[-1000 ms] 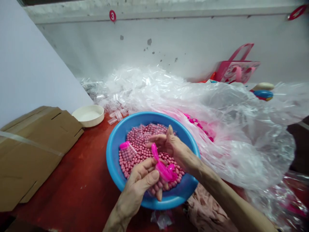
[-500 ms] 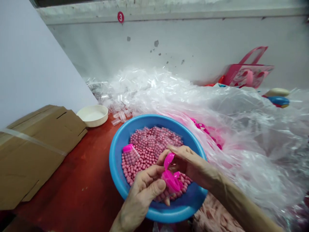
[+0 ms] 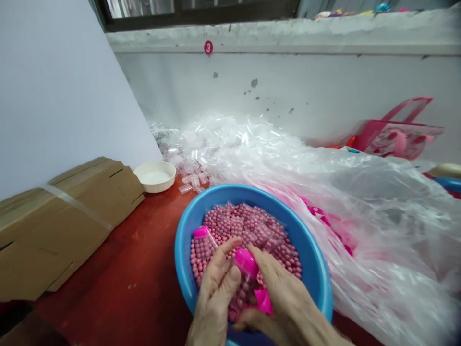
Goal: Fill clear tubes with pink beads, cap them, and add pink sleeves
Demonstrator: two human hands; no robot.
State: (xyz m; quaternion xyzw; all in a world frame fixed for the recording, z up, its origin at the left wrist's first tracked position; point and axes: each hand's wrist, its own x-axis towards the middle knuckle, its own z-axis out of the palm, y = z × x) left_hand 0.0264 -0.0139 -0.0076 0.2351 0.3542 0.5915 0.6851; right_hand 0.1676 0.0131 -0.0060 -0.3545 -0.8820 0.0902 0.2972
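Observation:
A small clear plastic bottle [image 3: 242, 292] with a bright pink cap [image 3: 246, 262] stands tilted between my hands, with pink beads showing through its wall. My left hand [image 3: 216, 290] grips its left side, thumb near the cap. Curled round the right side is my right hand [image 3: 288, 300], fingers at the cap and thumb low by the bottle's base. A second pink plastic piece [image 3: 264, 302] shows under my right palm; how it is held is hidden. Below is a blue basin [image 3: 182, 240] of pink beads [image 3: 230, 226], where another pink-capped bottle [image 3: 204, 242] lies at the left.
Filled clear packets [image 3: 264, 228] lie on the beads. Left are flattened cardboard [image 3: 75, 226] and a white round dish [image 3: 155, 177] on the red table [image 3: 144, 269]. Clear plastic pieces [image 3: 196, 178] and film [image 3: 389, 221] spread behind and right. A pink bag [image 3: 396, 134] leans by the wall.
The pink flip cap stood open before and is now closed on the bottle. My right hand has come down round the bottle's side. The view has shifted, so the scene sits lower and further right.

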